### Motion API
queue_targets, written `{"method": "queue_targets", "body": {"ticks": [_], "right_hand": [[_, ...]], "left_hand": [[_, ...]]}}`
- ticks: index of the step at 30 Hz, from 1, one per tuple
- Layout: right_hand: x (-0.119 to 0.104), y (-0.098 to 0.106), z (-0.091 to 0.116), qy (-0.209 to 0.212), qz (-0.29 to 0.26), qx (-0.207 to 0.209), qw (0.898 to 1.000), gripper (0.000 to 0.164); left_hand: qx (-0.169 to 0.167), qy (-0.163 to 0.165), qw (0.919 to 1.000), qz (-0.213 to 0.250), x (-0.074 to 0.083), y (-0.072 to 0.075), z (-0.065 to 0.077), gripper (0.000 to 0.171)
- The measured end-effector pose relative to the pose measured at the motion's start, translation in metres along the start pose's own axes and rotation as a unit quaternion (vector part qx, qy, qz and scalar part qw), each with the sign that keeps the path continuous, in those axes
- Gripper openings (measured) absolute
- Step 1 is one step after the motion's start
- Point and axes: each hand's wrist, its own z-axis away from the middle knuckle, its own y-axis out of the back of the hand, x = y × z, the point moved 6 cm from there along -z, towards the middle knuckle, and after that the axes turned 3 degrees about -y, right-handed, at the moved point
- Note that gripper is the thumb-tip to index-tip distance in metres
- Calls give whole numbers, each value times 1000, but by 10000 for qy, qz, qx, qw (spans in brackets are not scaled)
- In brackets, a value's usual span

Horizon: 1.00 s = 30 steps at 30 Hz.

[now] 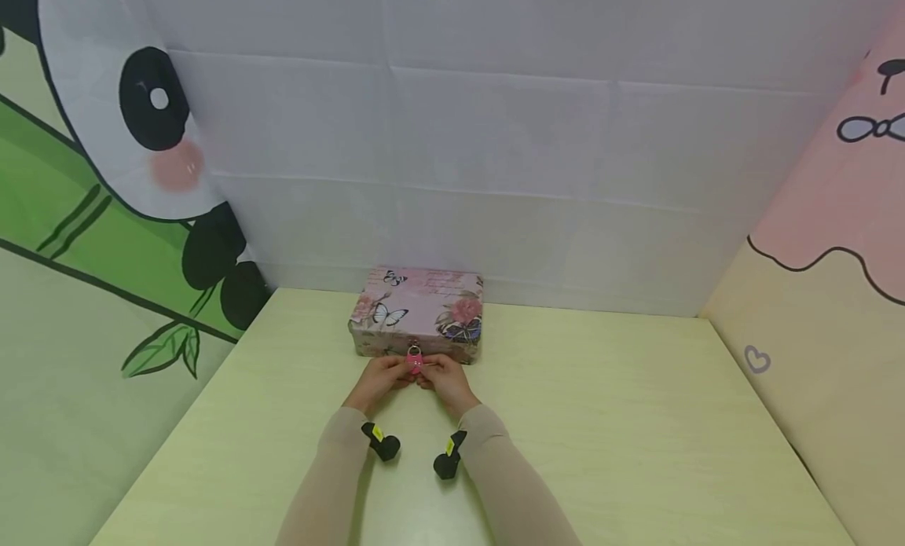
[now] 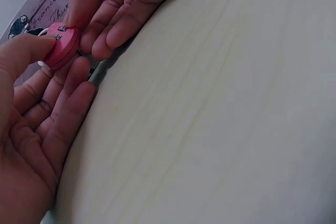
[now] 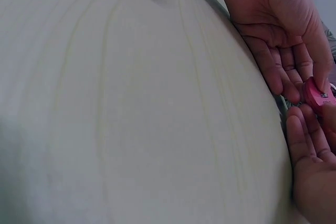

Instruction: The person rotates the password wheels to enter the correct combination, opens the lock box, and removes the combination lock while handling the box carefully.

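Pink padlock (image 1: pixel 414 364) pinched by L hand (image 1: pixel 379 379) & R hand (image 1: pixel 449 381), nr front of floral box (image 1: pixel 424 301)

Pink box (image 1: pixel 423 304) reads "Franconia" & "Thur" (partly hidden), other txt illeg.

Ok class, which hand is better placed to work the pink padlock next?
Probably neither, left or right: left hand and right hand both pinch the padlock, each thumb on its face.
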Motion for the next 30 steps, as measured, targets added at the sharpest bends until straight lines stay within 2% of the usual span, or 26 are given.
{"method": "queue_targets", "body": {"ticks": [8, 14, 21, 30], "right_hand": [[-4, 0, 3, 12, 8, 47, 10000, 19], [-7, -2, 6, 58, 37, 29, 10000, 21], [-6, -2, 5, 47, 71, 46, 10000, 20], [-4, -1, 4, -43, 163, 54, 9998, 21]], "left_hand": [[210, 270, 9993, 140, -1, 3, -2, 33], [360, 383, 9984, 215, 1, 4, -1, 30], [254, 255, 9990, 252, 1, 3, -1, 23], [149, 156, 9996, 178, 1, 2, -1, 24]]}}
